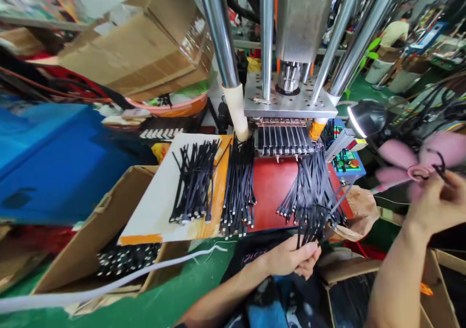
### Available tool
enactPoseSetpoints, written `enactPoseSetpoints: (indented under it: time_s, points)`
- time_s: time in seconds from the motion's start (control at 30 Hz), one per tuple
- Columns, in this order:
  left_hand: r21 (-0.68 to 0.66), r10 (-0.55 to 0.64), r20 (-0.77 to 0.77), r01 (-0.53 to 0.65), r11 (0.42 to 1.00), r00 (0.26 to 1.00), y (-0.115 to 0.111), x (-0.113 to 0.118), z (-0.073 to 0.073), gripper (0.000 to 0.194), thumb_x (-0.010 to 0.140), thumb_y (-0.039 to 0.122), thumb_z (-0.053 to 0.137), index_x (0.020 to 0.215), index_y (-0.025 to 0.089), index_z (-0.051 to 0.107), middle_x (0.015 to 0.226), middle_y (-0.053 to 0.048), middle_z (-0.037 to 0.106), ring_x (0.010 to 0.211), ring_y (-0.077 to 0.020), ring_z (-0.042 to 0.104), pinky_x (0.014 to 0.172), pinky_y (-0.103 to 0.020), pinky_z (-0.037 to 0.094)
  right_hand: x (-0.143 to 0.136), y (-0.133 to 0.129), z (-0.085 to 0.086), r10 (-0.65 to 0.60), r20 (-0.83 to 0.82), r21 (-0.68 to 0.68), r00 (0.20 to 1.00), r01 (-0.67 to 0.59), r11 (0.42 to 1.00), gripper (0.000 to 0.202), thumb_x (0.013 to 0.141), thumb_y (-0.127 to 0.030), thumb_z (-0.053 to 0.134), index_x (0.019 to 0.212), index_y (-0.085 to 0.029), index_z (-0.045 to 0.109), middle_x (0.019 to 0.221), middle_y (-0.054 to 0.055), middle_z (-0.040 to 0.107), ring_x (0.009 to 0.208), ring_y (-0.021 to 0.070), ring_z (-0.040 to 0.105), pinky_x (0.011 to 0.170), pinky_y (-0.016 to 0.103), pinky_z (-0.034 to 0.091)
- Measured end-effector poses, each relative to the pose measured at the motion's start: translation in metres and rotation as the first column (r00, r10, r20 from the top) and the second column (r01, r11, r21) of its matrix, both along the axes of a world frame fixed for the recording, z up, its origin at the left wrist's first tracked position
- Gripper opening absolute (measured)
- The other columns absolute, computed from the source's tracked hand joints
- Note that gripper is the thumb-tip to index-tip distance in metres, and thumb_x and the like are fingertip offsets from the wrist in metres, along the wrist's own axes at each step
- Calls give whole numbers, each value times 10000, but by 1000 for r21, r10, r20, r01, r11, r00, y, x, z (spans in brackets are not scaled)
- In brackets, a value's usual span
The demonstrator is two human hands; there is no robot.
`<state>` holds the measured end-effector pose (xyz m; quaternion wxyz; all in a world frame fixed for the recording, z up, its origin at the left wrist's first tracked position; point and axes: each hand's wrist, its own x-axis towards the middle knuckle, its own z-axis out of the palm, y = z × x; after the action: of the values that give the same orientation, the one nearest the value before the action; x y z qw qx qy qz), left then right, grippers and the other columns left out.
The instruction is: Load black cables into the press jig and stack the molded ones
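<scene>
My left hand (291,259) is closed around the lower ends of some short flat black cables (307,233), low in front of my body. Just beyond it, a pile of the same cables (315,182) fans out over the right part of the red work surface (273,187). My right hand (439,199) is raised at the far right, its fingers pinched on a thin black strip (441,165), somewhat blurred. Two more bunches lie to the left: one bunch (238,192) beside the press and another bunch (194,185) on the white board (153,197). Small metal tips show at their near ends.
A press with steel columns (267,41) and a slotted fixture (286,139) stands ahead. Right of it are a lamp (367,117), a control box (345,160) and a pink fan (418,168). Cardboard boxes (105,226) flank me. A person (396,32) is in the background.
</scene>
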<state>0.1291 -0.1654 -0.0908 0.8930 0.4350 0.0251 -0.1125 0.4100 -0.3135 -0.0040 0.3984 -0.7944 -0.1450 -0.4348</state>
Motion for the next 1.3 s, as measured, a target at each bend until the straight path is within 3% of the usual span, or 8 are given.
enactPoseSetpoints:
  time_s: [0.17, 0.33, 0.43, 0.63, 0.8, 0.97, 1.1, 1.3]
  points:
    - [44, -141, 98, 137, 990, 985, 13, 1, 0, 655, 909, 843, 603, 880, 188, 600, 566, 54, 503, 497, -105, 484, 559, -263, 450, -46, -87, -79, 159, -564, -160, 810, -296, 942, 299, 826, -640, 719, 869, -353, 794, 701, 133, 714, 644, 434, 699, 489, 542, 485]
    - [138, -383, 162, 363, 921, 909, 43, -6, 16, 674, 857, 866, 645, 946, 200, 702, 696, -8, 653, 599, -161, 630, 619, -309, 545, -149, -66, -105, 588, -778, 616, -221, -451, 645, 614, 812, -886, 494, 1093, -457, 831, 889, 134, 772, 496, 328, 640, 377, 466, 411]
    - [121, -555, 138, 542, 831, 820, 64, -17, 18, 685, 769, 883, 714, 927, 219, 755, 707, -27, 701, 618, -217, 694, 613, -347, 602, -176, -6, -104, 668, -609, 792, -427, -374, 483, 755, 739, -983, 496, 1151, -433, 811, 1073, 123, 797, 776, 369, 758, 515, 479, 553]
    - [360, -442, 73, 390, 847, 894, 105, -73, 7, 742, 817, 948, 557, 691, 233, 708, 605, -33, 698, 591, -205, 680, 652, -325, 598, -188, 98, -97, 599, -583, 812, -549, -390, 434, 506, 803, -747, 764, 1051, -306, 784, 961, 81, 777, 834, 295, 741, 713, 437, 629]
    - [441, 235, 24, -222, 870, 972, 111, -147, 14, 531, 1000, 698, 609, 998, 191, 766, 831, -45, 774, 740, -176, 710, 742, -290, 587, -183, 178, -61, 500, -587, 798, -636, -558, 227, 457, 826, -653, 820, 1005, -234, 782, 913, 62, 744, 813, 230, 702, 733, 358, 602]
    - [377, 861, 21, -802, 464, 508, 110, -180, 21, 525, 975, 565, 731, 1360, 212, 679, 1330, -127, 749, 1114, -258, 767, 1035, -440, 610, -197, 295, -26, 501, -641, 658, -582, -752, -32, 560, 807, -727, 762, 981, -194, 771, 901, 53, 698, 689, 150, 585, 546, 258, 456]
    - [455, 979, 89, -882, 123, 182, 135, -180, 14, 774, 901, 619, 784, 1501, 171, 586, 1595, -190, 571, 1454, -363, 586, 1240, -533, 470, -212, 380, -25, 526, -714, 529, -462, -848, -27, 645, 824, -745, 689, 1148, -188, 727, 970, 58, 712, 699, 145, 590, 513, 245, 427]
    - [781, 959, 166, -624, 13, 228, 153, -193, 5, 763, 1004, 568, 651, 1642, 213, 431, 1747, -145, 358, 1634, -329, 327, 1366, -560, 232, -179, 309, -62, 544, -830, 238, -124, -961, 143, 546, 759, -550, 819, 1128, -171, 684, 805, 23, 654, 716, 205, 592, 673, 347, 508]
